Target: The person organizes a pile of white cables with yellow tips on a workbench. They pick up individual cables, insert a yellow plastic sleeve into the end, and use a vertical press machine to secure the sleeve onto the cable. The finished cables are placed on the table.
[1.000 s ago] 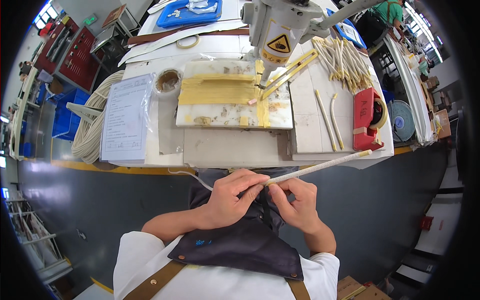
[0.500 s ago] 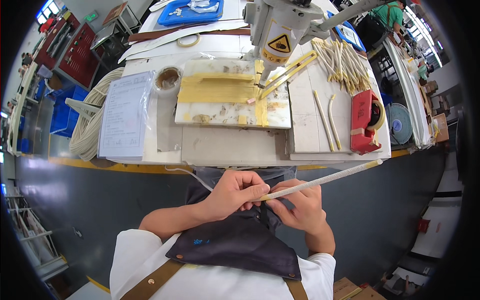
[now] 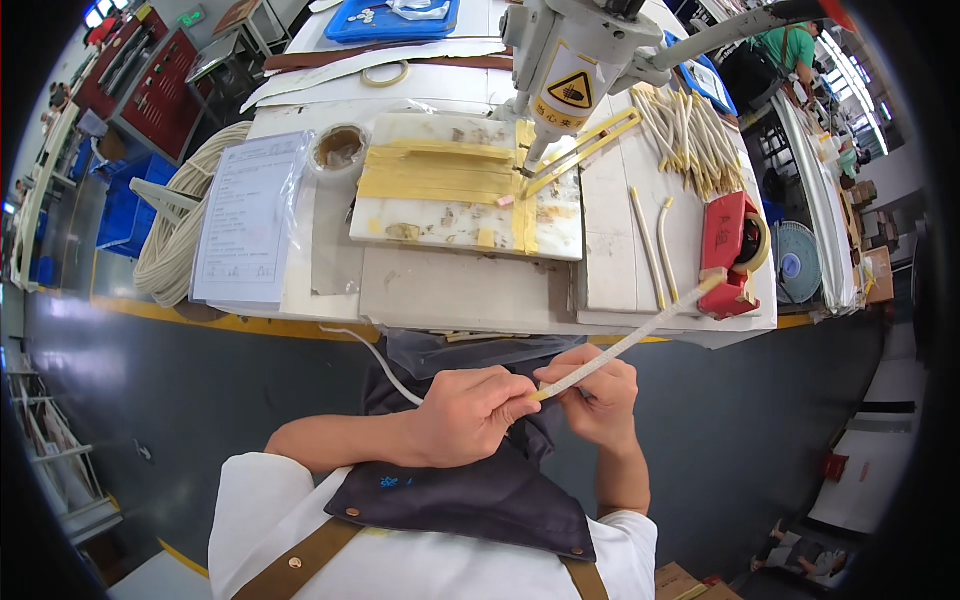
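Observation:
My left hand (image 3: 475, 412) pinches the yellow-taped lower end of a white braided cord (image 3: 645, 330) between thumb and forefinger. Close beside it, my right hand (image 3: 602, 395) has its fingers curled around the cord just above that end. From there the cord slants up to the right, its other yellow-taped tip in front of a red tape dispenser (image 3: 728, 250). A second thin white cord (image 3: 385, 362) runs from the table edge down behind my left hand; its end is hidden. Both hands are over my dark apron (image 3: 470, 500), in front of the table.
A grey press head (image 3: 575, 75) with a warning sign stands over a white board (image 3: 400, 230) with yellow tape strips. Short cords (image 3: 690, 135) are heaped at the back right. On the left are a paper sheet (image 3: 250, 220), a tape roll (image 3: 340, 148) and a cord coil (image 3: 170, 260).
The cord's far tip has swung up and to the left, so the cord slants more steeply. My left hand has turned slightly, its back more upward; both hands stay close together.

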Available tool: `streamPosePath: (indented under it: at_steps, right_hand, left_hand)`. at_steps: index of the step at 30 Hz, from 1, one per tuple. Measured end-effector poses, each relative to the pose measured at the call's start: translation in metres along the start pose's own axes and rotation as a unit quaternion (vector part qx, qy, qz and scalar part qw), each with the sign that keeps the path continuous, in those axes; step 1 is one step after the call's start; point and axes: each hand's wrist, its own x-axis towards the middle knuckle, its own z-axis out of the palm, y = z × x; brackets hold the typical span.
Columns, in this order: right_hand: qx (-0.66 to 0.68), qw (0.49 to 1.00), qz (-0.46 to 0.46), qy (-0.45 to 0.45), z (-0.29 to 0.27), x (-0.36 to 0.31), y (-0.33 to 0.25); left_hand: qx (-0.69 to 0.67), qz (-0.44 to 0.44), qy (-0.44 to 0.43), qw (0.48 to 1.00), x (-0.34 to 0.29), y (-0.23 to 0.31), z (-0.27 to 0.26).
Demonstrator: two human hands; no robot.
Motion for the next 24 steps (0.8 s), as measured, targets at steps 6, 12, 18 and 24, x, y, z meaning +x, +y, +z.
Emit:
streamPosePath:
  at_steps: [6,12,18,24]
  right_hand:
    - [0.132,0.991,-0.020,0.003,0.013,-0.011,0.022]
    - [0.347,0.937,0.040,-0.014,0.018,-0.021,0.030]
    - [0.421,0.900,0.106,0.031,0.027,-0.023,0.021]
    - [0.489,0.858,0.156,-0.034,0.017,-0.026,0.010]
  left_hand:
    - [-0.342,-0.368,-0.180,0.846,0.007,0.006,-0.020]
    - [-0.604,-0.450,-0.284,0.593,0.003,-0.026,-0.015]
    - [-0.094,-0.108,-0.103,0.984,-0.002,-0.005,-0.008]
    - [0.254,0.190,0.010,0.948,-0.002,-0.011,-0.016]
